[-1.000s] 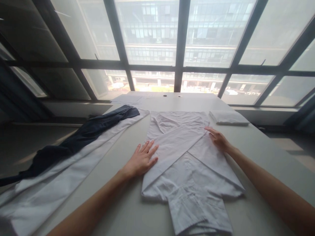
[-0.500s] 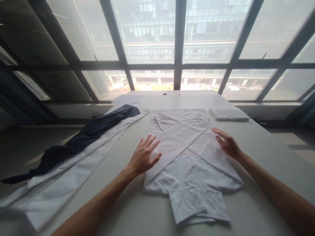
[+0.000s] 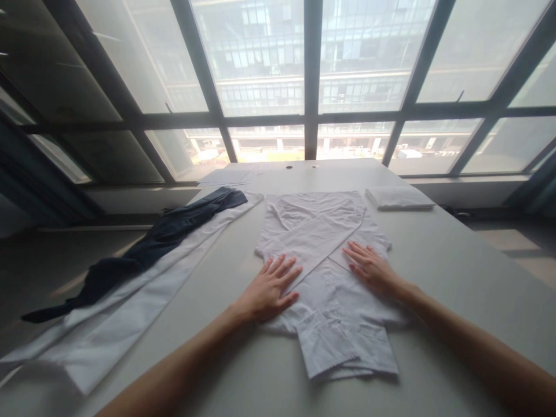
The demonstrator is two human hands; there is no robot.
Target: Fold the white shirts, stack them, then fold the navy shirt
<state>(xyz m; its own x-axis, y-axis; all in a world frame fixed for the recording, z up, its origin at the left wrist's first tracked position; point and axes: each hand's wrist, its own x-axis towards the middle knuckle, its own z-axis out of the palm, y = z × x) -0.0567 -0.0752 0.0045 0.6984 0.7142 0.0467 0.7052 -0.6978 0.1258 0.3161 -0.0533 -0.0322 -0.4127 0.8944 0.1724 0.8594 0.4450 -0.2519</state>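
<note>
A white shirt (image 3: 328,289) lies partly folded on the white table, its sleeves crossed over the body and one cuffed end toward me. My left hand (image 3: 275,286) rests flat on the shirt's left side, fingers spread. On the right side my right hand (image 3: 369,266) lies on the cloth with its fingers stretched out. Neither hand grips the fabric. Parts of the shirt under both palms are hidden.
Left of the shirt, a dark garment (image 3: 174,231) lies along a long white cloth (image 3: 143,313) that hangs over the table's edge. A folded white cloth (image 3: 402,198) sits at the back right of the table (image 3: 469,295). Tall windows stand behind.
Both hands have come down onto the shirt. My right hand has moved left and inward, and my left hand slightly right and nearer me. The shirt's side edges now lie further in.
</note>
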